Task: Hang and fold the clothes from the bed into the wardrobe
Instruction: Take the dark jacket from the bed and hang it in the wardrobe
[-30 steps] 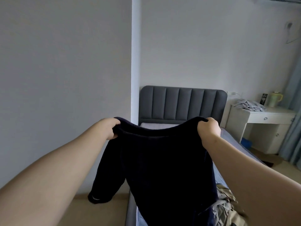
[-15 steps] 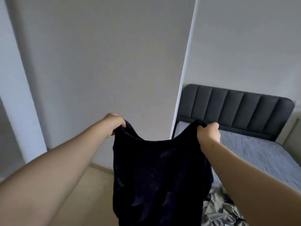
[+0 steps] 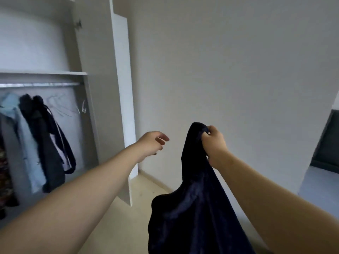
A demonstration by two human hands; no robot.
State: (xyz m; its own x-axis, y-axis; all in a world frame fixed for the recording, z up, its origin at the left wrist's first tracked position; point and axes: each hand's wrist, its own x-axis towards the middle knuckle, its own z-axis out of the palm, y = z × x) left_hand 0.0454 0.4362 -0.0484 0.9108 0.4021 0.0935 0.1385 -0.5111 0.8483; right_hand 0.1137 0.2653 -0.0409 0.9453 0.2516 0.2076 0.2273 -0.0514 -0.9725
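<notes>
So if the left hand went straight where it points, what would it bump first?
The left hand would probably meet the dark garment hanging from the right hand; else the wall. Depth is unclear.

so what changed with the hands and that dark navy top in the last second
The left hand let go of the dark navy fabric top and now reaches, fingers loose, toward the open white wardrobe. The top, earlier spread between both hands, hangs bunched from the right hand alone. The view swung left. The right hand's grip on the top's upper edge stayed.
</notes>
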